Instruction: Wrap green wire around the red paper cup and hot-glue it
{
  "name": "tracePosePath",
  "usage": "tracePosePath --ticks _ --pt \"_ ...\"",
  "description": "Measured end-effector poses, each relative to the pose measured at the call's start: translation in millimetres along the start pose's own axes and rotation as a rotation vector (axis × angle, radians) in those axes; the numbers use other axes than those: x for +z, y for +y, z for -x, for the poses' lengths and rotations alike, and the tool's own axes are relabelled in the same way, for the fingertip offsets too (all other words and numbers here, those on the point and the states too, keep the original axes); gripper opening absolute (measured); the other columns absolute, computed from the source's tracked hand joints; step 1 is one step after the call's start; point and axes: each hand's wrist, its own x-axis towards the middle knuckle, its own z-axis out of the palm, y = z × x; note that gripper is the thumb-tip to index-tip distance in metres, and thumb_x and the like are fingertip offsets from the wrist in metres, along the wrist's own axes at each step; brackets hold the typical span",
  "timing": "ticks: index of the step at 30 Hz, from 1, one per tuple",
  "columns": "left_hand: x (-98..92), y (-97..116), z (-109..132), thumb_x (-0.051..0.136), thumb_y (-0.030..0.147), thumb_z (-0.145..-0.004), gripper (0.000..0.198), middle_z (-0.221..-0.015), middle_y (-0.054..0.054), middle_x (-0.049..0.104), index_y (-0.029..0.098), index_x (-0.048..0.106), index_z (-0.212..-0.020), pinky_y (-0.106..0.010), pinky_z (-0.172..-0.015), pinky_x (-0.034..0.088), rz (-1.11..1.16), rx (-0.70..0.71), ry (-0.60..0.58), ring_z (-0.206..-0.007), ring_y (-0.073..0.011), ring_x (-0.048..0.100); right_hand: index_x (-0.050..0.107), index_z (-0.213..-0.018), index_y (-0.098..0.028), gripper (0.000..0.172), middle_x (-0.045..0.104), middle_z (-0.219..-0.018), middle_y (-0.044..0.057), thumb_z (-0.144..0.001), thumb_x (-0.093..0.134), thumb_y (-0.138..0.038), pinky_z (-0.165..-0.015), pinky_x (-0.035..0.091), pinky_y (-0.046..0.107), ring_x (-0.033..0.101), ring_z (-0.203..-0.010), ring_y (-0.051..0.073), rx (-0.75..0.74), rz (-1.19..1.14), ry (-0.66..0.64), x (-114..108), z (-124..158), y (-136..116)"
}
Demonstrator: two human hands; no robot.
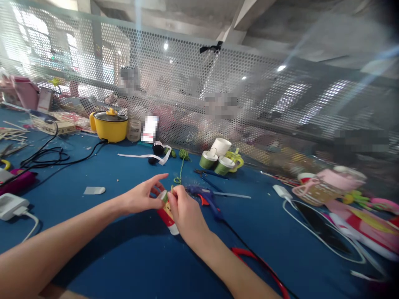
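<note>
Red, cream and white with a pale green end, the small red-and-white piece is at the centre of the head view, between the two hands and above or against the blue table; whether its near white end touches the surface cannot be told. Its far, green end lies within the left hand: the thumb rests against it from the near side, the forefinger extends free toward the far right, and the remaining fingers curve behind, so that the end appears lightly clamped. Along its right side stands the right hand, partly covering the cream portion; the thumb and forefinger are together just beyond the green end and seem to pinch the near end of the green yarn, whose small ball lies farther off. To the right is the glue gun, near the right hand but apart from the piece. Judged by size and look, the piece is light and fairly stiff, its smooth surface perhaps a little slippery, its thin rim liable to dent. A gentle grip around the red middle suits it best; the yarn, soft and limp, calls for a fingertip pinch.
</note>
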Motion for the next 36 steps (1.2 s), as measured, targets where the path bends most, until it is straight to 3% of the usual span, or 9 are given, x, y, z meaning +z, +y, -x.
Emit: tracePosePath --ticks 20,25,32,36 --pt "5.2 1 1 0.059 0.020 -0.063 0.076 -0.102 -0.006 0.047 0.017 0.034 -0.134 -0.033 -0.073 0.041 0.029 -0.003 0.048 -0.090 -0.0198 0.048 0.041 -0.076 -0.021 0.019 0.054 -0.060 0.002 -0.093 0.031 -0.021 -0.049 0.037 0.027 0.054 -0.052 0.018 -0.107 0.072 0.119 5 3 -3" --pt "5.9 0 2 0.059 0.017 -0.063 0.073 -0.103 -0.006 0.047 0.019 0.037 -0.133 -0.032 -0.074 0.041 0.052 -0.019 0.062 -0.091 -0.0196 0.048 0.043 -0.077 -0.021 0.018 0.055 -0.062 0.003 -0.092 0.032 -0.021 -0.050 0.038 0.028 0.054 -0.054 0.019 -0.091 0.072 0.090 6 3 -3" --pt "8.1 -1 1 0.065 0.013 -0.059 0.077 -0.095 -0.003 0.049 0.018 0.037 -0.131 -0.032 -0.074 0.041 0.193 -0.036 0.030 -0.086 -0.0173 0.050 0.047 -0.074 -0.020 0.014 0.057 -0.077 0.005 -0.087 0.040 -0.024 -0.065 0.045 0.030 0.055 -0.071 0.017 0.063 -0.232 0.013 -10 -6 -2" --pt "9.2 0 2 0.065 0.014 -0.060 0.065 -0.088 -0.003 0.054 0.013 0.044 -0.121 -0.032 -0.074 0.040 0.205 -0.029 -0.035 -0.086 -0.0184 0.051 0.051 -0.071 -0.019 0.018 0.056 -0.065 0.000 -0.083 0.046 -0.032 -0.056 0.042 0.026 0.051 -0.059 0.013 0.277 -0.540 -0.090 -23 -24 0"
